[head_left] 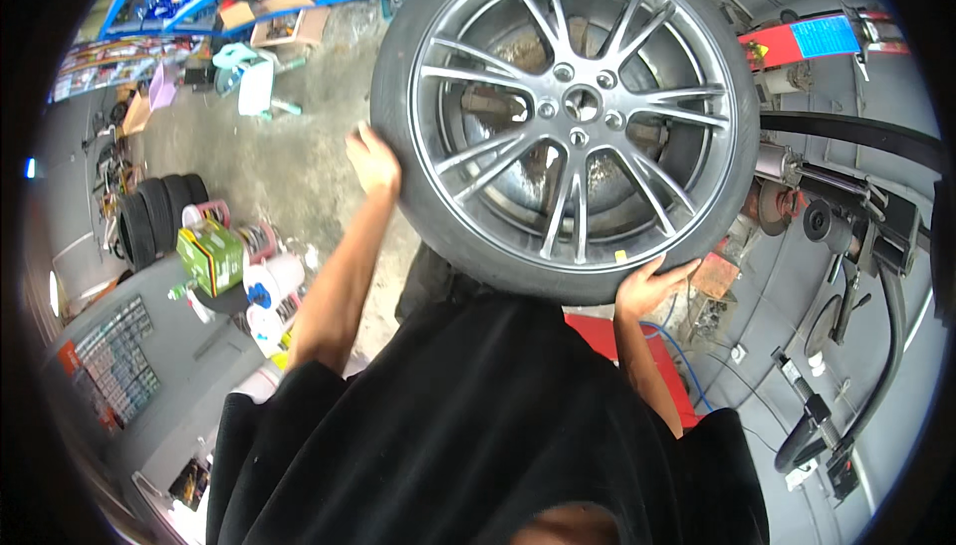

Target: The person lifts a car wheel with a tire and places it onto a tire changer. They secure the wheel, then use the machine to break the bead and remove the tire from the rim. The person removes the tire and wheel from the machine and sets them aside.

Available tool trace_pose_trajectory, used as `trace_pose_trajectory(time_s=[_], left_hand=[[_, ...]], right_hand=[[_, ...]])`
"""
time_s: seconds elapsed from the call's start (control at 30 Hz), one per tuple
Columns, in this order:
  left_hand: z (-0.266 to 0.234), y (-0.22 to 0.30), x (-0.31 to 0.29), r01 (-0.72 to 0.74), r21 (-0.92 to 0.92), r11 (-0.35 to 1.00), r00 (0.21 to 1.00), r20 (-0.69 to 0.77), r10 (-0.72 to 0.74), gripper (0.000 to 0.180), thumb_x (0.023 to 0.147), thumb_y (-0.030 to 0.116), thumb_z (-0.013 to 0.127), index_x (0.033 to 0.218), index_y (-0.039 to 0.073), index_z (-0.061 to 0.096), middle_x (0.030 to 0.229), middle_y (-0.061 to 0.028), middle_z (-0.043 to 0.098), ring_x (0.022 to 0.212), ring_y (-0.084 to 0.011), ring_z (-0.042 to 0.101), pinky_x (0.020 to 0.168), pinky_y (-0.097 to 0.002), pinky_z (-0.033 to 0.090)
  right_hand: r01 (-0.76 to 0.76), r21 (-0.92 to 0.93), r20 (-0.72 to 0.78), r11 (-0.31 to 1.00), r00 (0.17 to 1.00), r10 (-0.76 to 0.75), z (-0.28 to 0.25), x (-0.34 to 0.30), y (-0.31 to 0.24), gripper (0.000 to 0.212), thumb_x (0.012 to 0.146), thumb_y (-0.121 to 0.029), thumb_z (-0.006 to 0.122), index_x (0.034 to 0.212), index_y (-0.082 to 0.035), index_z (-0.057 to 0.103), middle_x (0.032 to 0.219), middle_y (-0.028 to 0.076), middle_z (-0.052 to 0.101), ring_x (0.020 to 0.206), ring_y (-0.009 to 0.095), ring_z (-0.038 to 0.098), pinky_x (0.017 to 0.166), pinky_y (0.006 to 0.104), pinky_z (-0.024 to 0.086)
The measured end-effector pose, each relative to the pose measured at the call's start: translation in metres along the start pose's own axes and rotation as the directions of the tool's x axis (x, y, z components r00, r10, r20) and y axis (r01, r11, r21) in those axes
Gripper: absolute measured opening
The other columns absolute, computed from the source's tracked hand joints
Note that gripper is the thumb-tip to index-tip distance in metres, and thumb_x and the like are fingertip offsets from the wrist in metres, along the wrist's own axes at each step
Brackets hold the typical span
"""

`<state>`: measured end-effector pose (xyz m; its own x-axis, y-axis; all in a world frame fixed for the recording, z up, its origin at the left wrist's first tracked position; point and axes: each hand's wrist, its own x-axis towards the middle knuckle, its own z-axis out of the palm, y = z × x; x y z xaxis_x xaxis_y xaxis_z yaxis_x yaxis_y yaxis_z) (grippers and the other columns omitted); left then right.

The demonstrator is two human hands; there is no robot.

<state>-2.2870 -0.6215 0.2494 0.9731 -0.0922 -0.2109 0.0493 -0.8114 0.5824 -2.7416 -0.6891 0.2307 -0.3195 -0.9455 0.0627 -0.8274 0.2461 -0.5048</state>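
A car wheel (pixel 581 181), its grey multi-spoke alloy rim fitted with a black tyre (pixel 396 77), fills the upper middle, face up. Through the spokes shows a worn round metal surface (pixel 513 191) beneath it. My left hand (pixel 375 161) presses against the tyre's left side, its fingers partly hidden. At the lower right of the tyre, my right hand (pixel 652 288) holds the edge with fingers spread along the sidewall. A small yellow mark (pixel 620 256) sits on the rim near that hand.
To the right stand a tyre-changing machine's arms (pixel 846 216) and a red-and-blue bar (pixel 807 40). Red machine panel (pixel 597 334) lies below the wheel. At left are stacked tyres (pixel 149 211), a green box (pixel 210 257) and a small stool (pixel 257 87). Blue shelves (pixel 269 12) line the back.
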Motion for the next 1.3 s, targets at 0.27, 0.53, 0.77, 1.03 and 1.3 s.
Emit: trace_pose_trajectory(time_s=[0.27, 0.53, 0.77, 1.03, 1.3], left_hand=[[0.054, 0.063, 0.090, -0.366, 0.484, 0.795, 0.924, 0.086, 0.373, 0.055, 0.112, 0.051, 0.033, 0.125, 0.009, 0.067, 0.122, -0.0220, 0.074, 0.114, -0.0438, 0.070, 0.095, -0.0566, 0.055], [0.045, 0.064, 0.091, -0.408, 0.457, 0.790, 0.911, 0.147, 0.385, 0.059, 0.112, 0.053, 0.029, 0.126, 0.007, 0.063, 0.127, -0.0228, 0.071, 0.114, -0.0456, 0.070, 0.095, -0.0589, 0.055], [0.041, 0.057, 0.092, -0.402, 0.266, 0.876, 0.911, 0.210, 0.354, 0.083, 0.101, 0.075, 0.042, 0.142, 0.004, 0.058, 0.141, -0.0246, 0.062, 0.134, -0.0428, 0.059, 0.108, -0.0580, 0.049], [0.049, 0.044, 0.102, -0.467, 0.119, 0.876, 0.874, 0.207, 0.439, 0.094, 0.095, 0.079, 0.055, 0.143, -0.001, 0.054, 0.142, -0.0281, 0.058, 0.139, -0.0450, 0.052, 0.110, -0.0605, 0.047], [0.042, 0.042, 0.101, -0.470, 0.049, 0.881, 0.853, 0.284, 0.439, 0.094, 0.095, 0.078, 0.056, 0.141, -0.004, 0.055, 0.144, -0.0278, 0.055, 0.140, -0.0431, 0.050, 0.111, -0.0614, 0.044]], right_hand=[[-0.060, -0.020, -0.015, 0.998, 0.998, 0.060, -0.002, -0.003, -0.014, 0.078, 0.107, -0.030, 0.057, 0.172, -0.008, 0.019, 0.162, 0.036, 0.035, 0.148, 0.054, 0.037, 0.122, 0.0568, 0.032], [-0.171, 0.034, -0.041, 0.985, 0.984, 0.173, -0.007, -0.005, -0.018, 0.080, 0.104, -0.038, 0.063, 0.171, -0.017, 0.025, 0.156, 0.028, 0.043, 0.140, 0.050, 0.050, 0.109, 0.0575, 0.047], [-0.231, 0.078, -0.078, 0.970, 0.968, 0.237, -0.007, -0.006, -0.017, 0.082, 0.100, -0.051, 0.066, 0.170, -0.029, 0.028, 0.157, 0.025, 0.046, 0.140, 0.047, 0.052, 0.112, 0.0561, 0.046], [-0.188, 0.114, -0.114, 0.975, 0.973, 0.201, 0.009, -0.005, 0.001, 0.081, 0.102, -0.052, 0.065, 0.170, -0.027, 0.028, 0.155, 0.032, 0.048, 0.143, 0.049, 0.050, 0.117, 0.0538, 0.042], [-0.144, 0.194, -0.137, 0.970, 0.975, 0.172, 0.022, -0.003, 0.025, 0.077, 0.103, -0.047, 0.066, 0.169, -0.022, 0.035, 0.151, 0.032, 0.054, 0.142, 0.048, 0.051, 0.121, 0.0510, 0.039]])
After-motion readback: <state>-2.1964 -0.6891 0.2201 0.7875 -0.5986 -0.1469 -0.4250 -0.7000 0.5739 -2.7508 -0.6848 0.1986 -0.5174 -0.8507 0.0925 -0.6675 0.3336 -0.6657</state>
